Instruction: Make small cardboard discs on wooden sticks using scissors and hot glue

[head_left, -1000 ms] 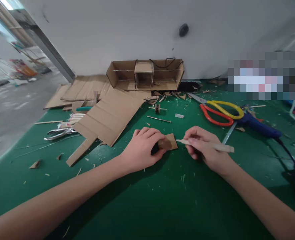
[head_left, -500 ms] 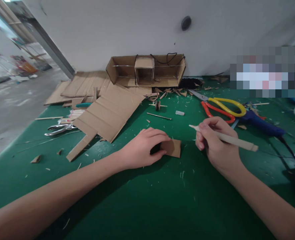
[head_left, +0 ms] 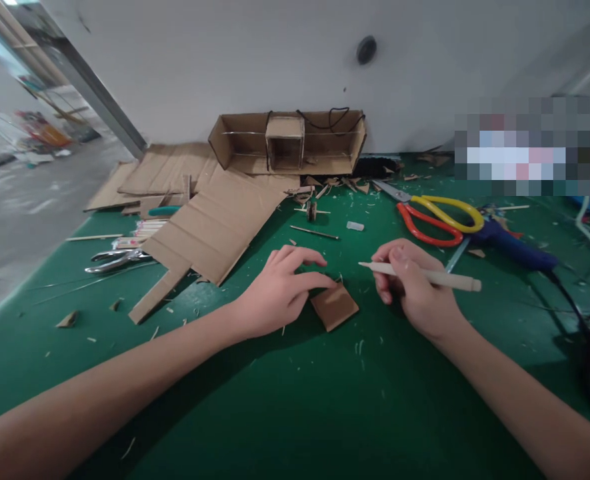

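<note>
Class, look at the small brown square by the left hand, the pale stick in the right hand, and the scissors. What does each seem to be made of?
Small brown square: cardboard, matte brown like the sheets behind. Pale stick, held in the right hand: probably wood or plastic; unclear. Scissors: metal blades, glossy red and yellow handles, likely plastic.

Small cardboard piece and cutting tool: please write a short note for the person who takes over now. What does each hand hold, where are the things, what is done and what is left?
Left hand: open, fingertips touch the edge of the small cardboard piece, which lies flat on the green mat.
Right hand: shut on the pale cutting tool, tip pointing left, held above the mat and not touching the piece.
Nearby: scissors, blue glue gun, large cardboard sheet, cardboard box model at the wall.
Done: the piece is cut out as a separate square.
Left: whether more trimming is needed cannot be told.
</note>
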### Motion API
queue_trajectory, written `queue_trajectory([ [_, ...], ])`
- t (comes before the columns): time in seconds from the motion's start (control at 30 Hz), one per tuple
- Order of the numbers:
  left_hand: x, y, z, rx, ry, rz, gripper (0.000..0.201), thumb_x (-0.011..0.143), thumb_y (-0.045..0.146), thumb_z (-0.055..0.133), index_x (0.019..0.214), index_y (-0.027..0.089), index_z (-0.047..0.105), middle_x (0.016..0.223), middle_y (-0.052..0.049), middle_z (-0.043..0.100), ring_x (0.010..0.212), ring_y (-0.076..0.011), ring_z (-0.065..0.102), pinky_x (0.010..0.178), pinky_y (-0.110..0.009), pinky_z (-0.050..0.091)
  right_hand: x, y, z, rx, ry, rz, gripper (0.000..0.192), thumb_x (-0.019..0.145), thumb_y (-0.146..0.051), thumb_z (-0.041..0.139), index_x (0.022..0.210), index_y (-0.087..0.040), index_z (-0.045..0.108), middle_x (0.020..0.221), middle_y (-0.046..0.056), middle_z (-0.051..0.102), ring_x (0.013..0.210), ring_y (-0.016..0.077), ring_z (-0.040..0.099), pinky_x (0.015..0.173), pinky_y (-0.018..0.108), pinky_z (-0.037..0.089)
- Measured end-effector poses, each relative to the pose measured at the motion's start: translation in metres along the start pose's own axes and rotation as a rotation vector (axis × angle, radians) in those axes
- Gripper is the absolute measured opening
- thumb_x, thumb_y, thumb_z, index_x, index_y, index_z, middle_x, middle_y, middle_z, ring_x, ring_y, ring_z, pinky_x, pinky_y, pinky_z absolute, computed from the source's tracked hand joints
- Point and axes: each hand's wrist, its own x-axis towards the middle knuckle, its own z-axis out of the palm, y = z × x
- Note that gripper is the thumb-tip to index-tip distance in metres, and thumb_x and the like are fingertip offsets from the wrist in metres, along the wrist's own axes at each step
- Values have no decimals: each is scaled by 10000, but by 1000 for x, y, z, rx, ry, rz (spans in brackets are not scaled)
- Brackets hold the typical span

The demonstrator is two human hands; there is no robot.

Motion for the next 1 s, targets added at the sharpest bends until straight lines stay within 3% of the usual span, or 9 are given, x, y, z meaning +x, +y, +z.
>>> queue_trajectory([
  [0.07, 0, 2, 1, -1, -30, 13, 284, 875, 333, 470, 1096, 241, 624, 1131, -92, 541, 1014, -233, 477, 862, -393, 359, 1, 0, 0, -8, -9, 11, 276, 910, -434, 428, 786, -206, 523, 553, -45, 475, 434, 84, 451, 418, 233, 361],
  [0.13, 1, 5, 2, 18, -99, 66, 394, 808, 487, 544, 1104, 236, 611, 1105, -87, 556, 978, -238, 494, 834, -388, 361, 1, 0, 0, -6, -41, 39, 258, 904, -427, 440, 806, -203, 523, 562, -42, 491, 440, 86, 463, 419, 230, 365],
  [0.23, 3, 7, 2, 40, -141, 87, 266, 868, 347, 474, 1074, 246, 608, 1149, -61, 570, 1037, -225, 494, 862, -373, 341, 2, 0, -2, -13, -88, 91, 199, 871, -393, 505, 823, -201, 532, 582, -37, 520, 447, 87, 482, 412, 222, 365],
  [0.3, 3, 7, 1, 17, -133, 74, 284, 874, 237, 421, 1107, 248, 582, 1202, -53, 562, 1104, -213, 479, 905, -367, 322, 3, 0, -4, -47, -115, 121, 182, 839, -372, 555, 796, -195, 545, 592, -32, 530, 452, 85, 490, 412, 217, 370],
  [0.43, 2, 7, -1, -26, -72, 16, 377, 816, 339, 503, 1171, 212, 515, 1281, -84, 527, 1173, -246, 447, 942, -391, 304, 3, -2, -5, -128, -164, 151, 185, 838, -363, 549, 769, -191, 555, 582, -26, 537, 439, 79, 500, 399, 203, 381],
  [0.63, 3, 6, 3, -5, -88, -39, 322, 802, 325, 513, 1099, 203, 535, 1124, -72, 613, 1061, -239, 503, 863, -375, 322, -5, -2, -1, -222, -231, 136, 194, 842, -350, 541, 730, -202, 486, 577, -26, 565, 420, 82, 527, 386, 196, 402],
  [0.8, 2, 5, 1, -10, -79, -33, 430, 780, 436, 546, 1139, 200, 520, 1176, -79, 579, 1076, -253, 475, 866, -382, 324, -10, 0, 0, -320, -286, 137, 245, 840, -408, 542, 706, -208, 495, 587, -23, 582, 434, 85, 533, 387, 197, 403],
  [1.0, 1, 7, -1, -16, -109, -12, 370, 736, 254, 516, 1101, 193, 530, 1167, -89, 578, 1082, -274, 459, 882, -415, 331, -6, -2, 2, -256, -208, 131, 239, 844, -386, 539, 690, -212, 484, 575, -23, 578, 414, 87, 525, 378, 208, 378],
])
